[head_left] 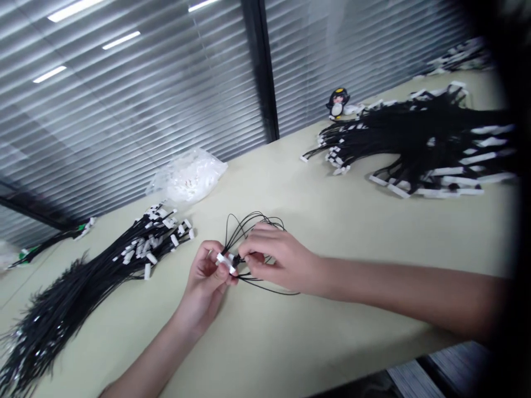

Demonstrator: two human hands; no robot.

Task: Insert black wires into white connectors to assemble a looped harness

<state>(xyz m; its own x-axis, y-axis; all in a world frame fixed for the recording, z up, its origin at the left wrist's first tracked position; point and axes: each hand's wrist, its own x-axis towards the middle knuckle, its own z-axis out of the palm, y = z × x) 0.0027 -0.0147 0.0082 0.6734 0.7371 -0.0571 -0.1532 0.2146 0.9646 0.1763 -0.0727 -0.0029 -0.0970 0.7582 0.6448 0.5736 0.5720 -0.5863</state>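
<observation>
Between thumb and fingers, my left hand (209, 279) pinches a white plastic connector (226, 262) over the middle of the table. Thin black wires (253, 216) run from the connector, loop up and bend round to the right. Close beside it, my right hand (276, 253) is closed in a pinch on the black wires, its fingertips almost at the connector. The exact wire ends between the right fingertips are hidden.
A long bundle of black wires with white connectors (99, 276) lies on the left. Another large pile of wire harnesses (415, 132) is at the back right, near a penguin figurine (337, 103). A clear plastic bag (191, 176) rests by the window blinds (166, 83).
</observation>
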